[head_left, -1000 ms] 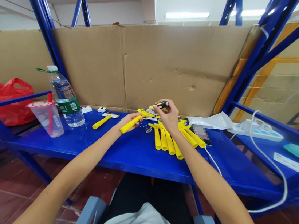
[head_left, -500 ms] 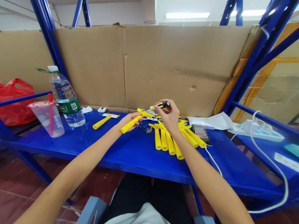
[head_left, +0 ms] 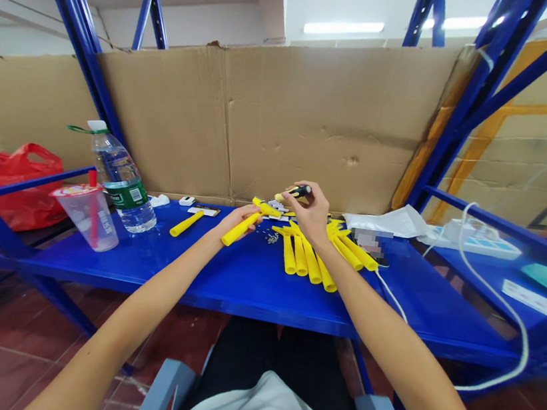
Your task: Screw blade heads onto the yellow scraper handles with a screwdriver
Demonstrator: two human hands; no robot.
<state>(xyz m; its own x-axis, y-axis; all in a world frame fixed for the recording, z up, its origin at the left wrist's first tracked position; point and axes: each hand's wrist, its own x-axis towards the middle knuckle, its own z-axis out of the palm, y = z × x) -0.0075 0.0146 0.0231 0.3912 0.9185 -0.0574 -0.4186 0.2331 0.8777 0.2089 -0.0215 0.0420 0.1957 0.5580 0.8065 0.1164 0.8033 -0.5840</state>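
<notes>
My left hand (head_left: 237, 217) is closed around a yellow T-shaped plastic scraper-like handle (head_left: 240, 229), its thick tube end pointing toward me. Over its crosspiece, my right hand (head_left: 316, 216) grips a screwdriver (head_left: 301, 191) with a black and pale yellow handle, tilted down to the left; where its tip touches is too small to tell. On the table between the hands lies a scatter of small metal screws (head_left: 272, 238). Several more yellow handles (head_left: 301, 256) lie side by side near my right forearm. One lone yellow handle (head_left: 186, 224) rests left of my left hand.
A water bottle (head_left: 127, 189) and a plastic cup with a red straw (head_left: 88, 217) stand at the left of the blue table (head_left: 242, 288). Beyond them is a red bag (head_left: 8, 190). Cardboard (head_left: 314, 123) walls the back. A white cable (head_left: 521, 332) and a power strip (head_left: 485, 243) are right.
The yellow handle in my left hand has shifted very slightly to the right. My right hand keeps the screwdriver in almost the same place.
</notes>
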